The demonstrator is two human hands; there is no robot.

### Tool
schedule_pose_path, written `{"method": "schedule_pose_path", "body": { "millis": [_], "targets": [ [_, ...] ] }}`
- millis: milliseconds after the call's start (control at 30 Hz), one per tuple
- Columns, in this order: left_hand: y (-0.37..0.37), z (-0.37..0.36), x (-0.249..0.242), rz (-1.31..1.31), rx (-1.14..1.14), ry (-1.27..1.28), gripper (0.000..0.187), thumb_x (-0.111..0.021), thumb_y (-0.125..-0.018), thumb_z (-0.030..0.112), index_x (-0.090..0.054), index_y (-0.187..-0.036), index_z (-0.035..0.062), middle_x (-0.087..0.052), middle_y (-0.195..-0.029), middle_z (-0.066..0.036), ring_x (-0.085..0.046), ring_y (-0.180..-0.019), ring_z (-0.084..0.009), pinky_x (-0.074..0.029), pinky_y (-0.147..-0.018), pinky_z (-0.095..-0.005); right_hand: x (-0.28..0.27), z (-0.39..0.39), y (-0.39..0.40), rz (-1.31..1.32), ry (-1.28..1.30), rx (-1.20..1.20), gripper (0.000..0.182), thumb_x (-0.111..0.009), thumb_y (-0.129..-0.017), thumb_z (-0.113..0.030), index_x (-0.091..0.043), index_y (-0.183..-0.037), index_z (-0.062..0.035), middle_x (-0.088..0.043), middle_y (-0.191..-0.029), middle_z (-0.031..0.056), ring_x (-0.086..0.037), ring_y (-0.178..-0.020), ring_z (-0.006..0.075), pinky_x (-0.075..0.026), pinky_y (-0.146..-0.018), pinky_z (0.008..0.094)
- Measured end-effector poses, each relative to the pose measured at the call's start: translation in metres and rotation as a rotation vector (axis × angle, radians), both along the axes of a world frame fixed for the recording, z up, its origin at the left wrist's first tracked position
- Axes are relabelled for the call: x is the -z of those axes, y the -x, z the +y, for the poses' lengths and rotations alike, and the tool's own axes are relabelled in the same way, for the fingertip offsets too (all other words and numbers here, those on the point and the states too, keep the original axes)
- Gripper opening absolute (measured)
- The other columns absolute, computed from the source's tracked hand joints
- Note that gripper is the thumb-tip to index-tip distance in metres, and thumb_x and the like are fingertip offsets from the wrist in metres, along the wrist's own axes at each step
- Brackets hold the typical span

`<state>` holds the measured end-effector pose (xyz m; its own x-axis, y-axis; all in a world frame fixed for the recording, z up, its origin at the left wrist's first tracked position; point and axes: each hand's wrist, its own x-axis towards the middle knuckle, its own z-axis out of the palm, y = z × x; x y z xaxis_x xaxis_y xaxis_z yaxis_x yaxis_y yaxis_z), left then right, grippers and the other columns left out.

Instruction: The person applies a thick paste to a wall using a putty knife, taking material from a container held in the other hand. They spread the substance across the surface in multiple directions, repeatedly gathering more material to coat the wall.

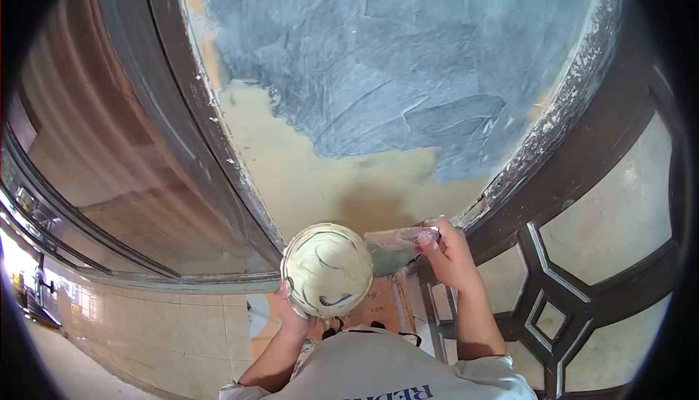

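A round tub [285,272] full of cream-coloured filler [329,265], with a few dark streaks on its surface, is held up in front of my chest. My left hand [294,315] wraps round its lower left side. My right hand [450,253] is closed on a putty knife [397,238], whose wide, smeared blade points left and reaches close to the tub's right rim. Straight ahead is a wall panel with a rough grey-blue coat [378,72] over most of it and a bare beige strip [284,159] along the bottom.
A dark door frame [211,130] spotted with white borders the panel on the left, beside a brown curtain [95,108] behind glass. On the right is a dark lattice [553,283] with pale panes. Cardboard [371,305] lies below on a tiled floor [175,327].
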<state>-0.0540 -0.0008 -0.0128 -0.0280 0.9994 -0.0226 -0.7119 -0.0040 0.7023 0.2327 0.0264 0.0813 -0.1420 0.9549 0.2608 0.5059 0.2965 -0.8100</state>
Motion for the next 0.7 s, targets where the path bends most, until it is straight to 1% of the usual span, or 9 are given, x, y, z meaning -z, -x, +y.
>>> {"method": "schedule_pose_path", "body": {
  "millis": [100, 133, 233, 300, 433, 533, 600, 633, 700],
  "targets": [
    [-0.012, 0.001, 0.006, 0.104, -0.098, 0.027, 0.062, -0.037, -0.092, 0.045, -0.045, -0.135, 0.0017, -0.057, -0.128, -0.013, -0.057, -0.116, -0.0271, -0.047, -0.098, -0.0401, -0.002, -0.002, -0.010, 0.099, 0.036, 0.023, 0.018, -0.054, -0.097, -0.013, -0.055, -0.107, 0.0013, -0.064, -0.097, 0.0080, -0.062, -0.082, 0.0121, -0.053, -0.069, 0.0272],
    [-0.015, -0.001, 0.012, -0.007, -0.097, 0.048, 0.062, -0.034, -0.093, 0.045, -0.044, -0.136, 0.0017, -0.056, -0.129, -0.015, -0.058, -0.116, -0.0283, -0.048, -0.098, -0.0402, 0.002, -0.002, -0.016, 0.102, 0.032, 0.021, 0.018, -0.054, -0.097, -0.013, -0.055, -0.107, 0.0013, -0.064, -0.097, 0.0080, -0.062, -0.082, 0.0121, -0.053, -0.069, 0.0272],
    [-0.026, -0.002, 0.012, -0.006, -0.070, 0.051, 0.063, -0.034, -0.092, 0.045, -0.043, -0.136, 0.0018, -0.055, -0.131, -0.016, -0.057, -0.117, -0.0293, -0.047, -0.099, -0.0411, 0.009, 0.001, -0.029, 0.092, -0.014, 0.008, 0.019, -0.054, -0.097, -0.012, -0.054, -0.110, 0.0008, -0.064, -0.096, 0.0076, -0.061, -0.083, 0.0114, -0.053, -0.067, 0.0266],
    [-0.038, -0.006, -0.001, 0.007, -0.087, 0.047, 0.065, -0.037, -0.090, 0.047, -0.043, -0.136, 0.0019, -0.054, -0.132, -0.016, -0.056, -0.119, -0.0298, -0.046, -0.100, -0.0417, 0.008, 0.000, -0.033, 0.108, 0.073, 0.035, 0.019, -0.054, -0.096, -0.010, -0.054, -0.113, 0.0004, -0.065, -0.096, 0.0069, -0.061, -0.081, 0.0104, -0.053, -0.066, 0.0260],
    [-0.052, -0.013, -0.015, -0.006, -0.084, 0.040, 0.069, -0.041, -0.087, 0.049, -0.042, -0.137, 0.0019, -0.053, -0.133, -0.016, -0.054, -0.121, -0.0307, -0.046, -0.100, -0.0421, 0.014, 0.007, -0.042, 0.150, 0.081, 0.006, 0.021, -0.053, -0.097, -0.011, -0.053, -0.115, -0.0001, -0.065, -0.096, 0.0062, -0.060, -0.080, 0.0090, -0.052, -0.064, 0.0255],
    [-0.055, -0.021, -0.011, 0.010, -0.090, 0.108, 0.071, -0.042, -0.086, 0.050, -0.041, -0.138, 0.0020, -0.052, -0.134, -0.016, -0.054, -0.121, -0.0311, -0.045, -0.101, -0.0420, 0.021, 0.016, -0.043, 0.287, 0.122, -0.041, 0.021, -0.051, -0.097, -0.012, -0.053, -0.115, -0.0020, -0.063, -0.092, 0.0035, -0.057, -0.076, 0.0068, -0.049, -0.062, 0.0240],
    [-0.057, -0.025, -0.008, 0.030, -0.117, 0.186, 0.074, -0.042, -0.085, 0.052, -0.040, -0.139, 0.0024, -0.051, -0.135, -0.016, -0.052, -0.122, -0.0316, -0.043, -0.103, -0.0421, 0.053, 0.033, -0.045, 0.655, 0.201, 0.037, 0.018, -0.050, -0.097, -0.014, -0.054, -0.112, -0.0049, -0.060, -0.086, -0.0001, -0.053, -0.072, 0.0052, -0.044, -0.060, 0.0219],
    [-0.056, -0.027, 0.001, 0.028, -0.129, 0.185, 0.074, -0.042, -0.085, 0.052, -0.040, -0.139, 0.0024, -0.051, -0.135, -0.016, -0.052, -0.122, -0.0316, -0.043, -0.103, -0.0421, 0.070, 0.040, -0.047, 0.653, 0.204, 0.026, 0.018, -0.050, -0.097, -0.014, -0.054, -0.112, -0.0049, -0.060, -0.086, -0.0001, -0.053, -0.072, 0.0052, -0.044, -0.060, 0.0219],
    [-0.055, -0.030, 0.024, -0.041, -0.155, 0.142, 0.073, -0.041, -0.086, 0.052, -0.041, -0.139, 0.0029, -0.051, -0.137, -0.015, -0.050, -0.125, -0.0314, -0.040, -0.105, -0.0424, 0.093, 0.047, -0.048, 0.929, 0.364, 0.156, 0.020, -0.052, -0.099, -0.020, -0.056, -0.114, -0.0075, -0.058, -0.087, -0.0019, -0.052, -0.073, 0.0064, -0.042, -0.062, 0.0216]
  ]
}}
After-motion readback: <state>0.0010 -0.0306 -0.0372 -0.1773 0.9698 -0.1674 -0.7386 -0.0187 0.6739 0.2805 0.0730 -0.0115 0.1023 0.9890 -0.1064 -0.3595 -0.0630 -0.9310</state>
